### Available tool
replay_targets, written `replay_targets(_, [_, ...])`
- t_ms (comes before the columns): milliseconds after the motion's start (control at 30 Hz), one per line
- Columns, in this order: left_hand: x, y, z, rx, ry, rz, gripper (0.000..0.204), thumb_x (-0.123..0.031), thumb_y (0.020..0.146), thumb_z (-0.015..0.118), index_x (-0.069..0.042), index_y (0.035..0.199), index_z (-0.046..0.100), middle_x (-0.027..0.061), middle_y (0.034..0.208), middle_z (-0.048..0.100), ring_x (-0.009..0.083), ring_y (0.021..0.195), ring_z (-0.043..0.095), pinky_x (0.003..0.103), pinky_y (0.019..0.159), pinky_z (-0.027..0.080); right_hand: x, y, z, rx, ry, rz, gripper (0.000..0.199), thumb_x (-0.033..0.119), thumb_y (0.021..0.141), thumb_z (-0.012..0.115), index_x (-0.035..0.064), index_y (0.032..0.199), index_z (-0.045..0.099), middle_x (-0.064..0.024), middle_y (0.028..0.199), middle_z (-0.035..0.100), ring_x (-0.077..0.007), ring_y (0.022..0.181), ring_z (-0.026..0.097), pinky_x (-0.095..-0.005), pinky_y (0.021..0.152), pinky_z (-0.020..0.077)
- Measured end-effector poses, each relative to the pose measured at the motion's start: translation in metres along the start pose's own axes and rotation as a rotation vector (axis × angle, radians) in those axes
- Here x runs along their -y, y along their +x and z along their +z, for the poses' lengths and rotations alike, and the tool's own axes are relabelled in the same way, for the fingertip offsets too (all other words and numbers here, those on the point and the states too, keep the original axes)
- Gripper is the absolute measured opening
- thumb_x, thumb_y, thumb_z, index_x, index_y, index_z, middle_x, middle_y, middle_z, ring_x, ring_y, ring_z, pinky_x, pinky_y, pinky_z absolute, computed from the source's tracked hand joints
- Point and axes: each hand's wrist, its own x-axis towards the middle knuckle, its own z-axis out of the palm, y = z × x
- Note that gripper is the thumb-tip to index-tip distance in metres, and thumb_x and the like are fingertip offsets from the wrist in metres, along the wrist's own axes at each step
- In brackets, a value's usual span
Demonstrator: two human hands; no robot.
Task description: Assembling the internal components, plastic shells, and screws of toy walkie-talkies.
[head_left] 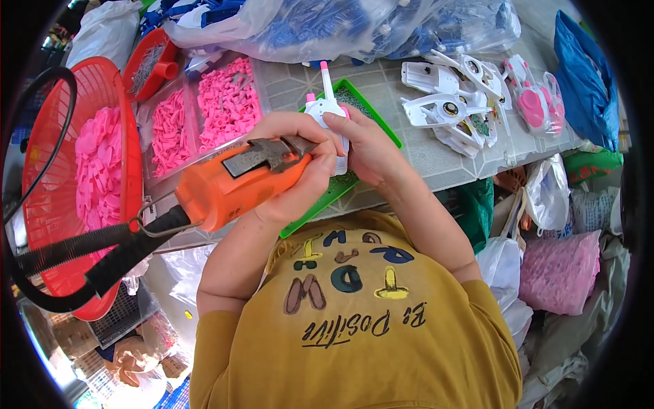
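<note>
An orange electric screwdriver (235, 178) slants in from the left, with a dark metal plate on its side. My left hand (315, 162) is closed around its front end, fingers on the far side and thumb on the near side. The bit is hidden. Just beyond those fingertips, my right hand (368, 146) grips a white plastic toy part (325, 108) with a pink-tipped antenna, thumb pressed on top. Both hands are over a green tray (373, 112) holding small metal screws, and they cover part of it.
A coiled spring (75, 251) and black cable attach to the screwdriver. Left are a red basket (41, 170) of pink parts, a red scoop (165, 70) of screws and clear trays of pink pieces (231, 92). White toy halves (449, 102) lie right. Plastic bags (354, 27) line the back.
</note>
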Motion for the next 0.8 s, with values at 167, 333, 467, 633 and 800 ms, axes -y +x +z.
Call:
replay_targets(167, [0.003, 0.000, 0.002, -0.023, -0.046, 0.009, 0.028, -0.001, 0.084, 0.065, -0.005, 0.106, 0.048, 0.0089, 0.075, 0.057, 0.0202, 0.066, 0.057, 0.043, 0.074, 0.051, 0.000, 0.000, 0.000, 0.018, -0.001, 0.002, 0.044, 0.022, 0.098, 0.061, 0.0007, 0.133, 0.046, -0.0100, 0.113, 0.064, -0.0190, 0.101, 0.064, -0.0364, 0.087, 0.0527])
replay_targets(333, [0.006, 0.005, -0.003, 0.015, -0.027, -0.044, 0.019, 0.008, 0.080, 0.065, -0.002, 0.094, 0.056, 0.0071, 0.083, 0.063, 0.0143, 0.078, 0.064, 0.027, 0.071, 0.052, -0.002, -0.001, -0.001, 0.012, 0.005, 0.007, 0.042, 0.022, 0.098, 0.061, 0.0017, 0.133, 0.047, -0.0095, 0.113, 0.064, -0.0185, 0.101, 0.064, -0.0353, 0.088, 0.0522])
replay_targets(467, [0.014, 0.012, 0.000, 0.105, 0.264, 0.004, 0.029, 0.012, 0.081, 0.064, -0.005, 0.098, 0.048, 0.0058, 0.065, 0.056, 0.0163, 0.060, 0.057, 0.037, 0.072, 0.053, -0.006, 0.001, -0.005, 0.045, -0.013, -0.015, 0.042, 0.022, 0.098, 0.061, 0.0024, 0.133, 0.047, -0.0092, 0.114, 0.063, -0.0179, 0.101, 0.063, -0.0339, 0.089, 0.0514])
replay_targets(633, [0.013, 0.012, 0.007, 0.034, 0.206, 0.028, 0.031, 0.013, 0.082, 0.059, -0.004, 0.104, 0.046, 0.0070, 0.067, 0.057, 0.0170, 0.064, 0.058, 0.039, 0.074, 0.054, -0.010, 0.011, -0.010, 0.129, 0.002, -0.048, 0.045, 0.023, 0.099, 0.060, 0.0029, 0.136, 0.044, -0.0094, 0.118, 0.061, -0.0180, 0.104, 0.062, -0.0342, 0.089, 0.0519])
replay_targets(800, [-0.022, 0.005, 0.017, -0.208, -0.143, -0.048, 0.018, 0.003, 0.083, 0.067, -0.003, 0.096, 0.057, 0.0071, 0.082, 0.062, 0.0153, 0.082, 0.064, 0.030, 0.076, 0.052, -0.003, 0.006, -0.009, 0.049, 0.093, -0.020, 0.052, 0.023, 0.099, 0.061, 0.0024, 0.141, 0.038, -0.0082, 0.120, 0.061, -0.0198, 0.103, 0.064, -0.0359, 0.089, 0.0535])
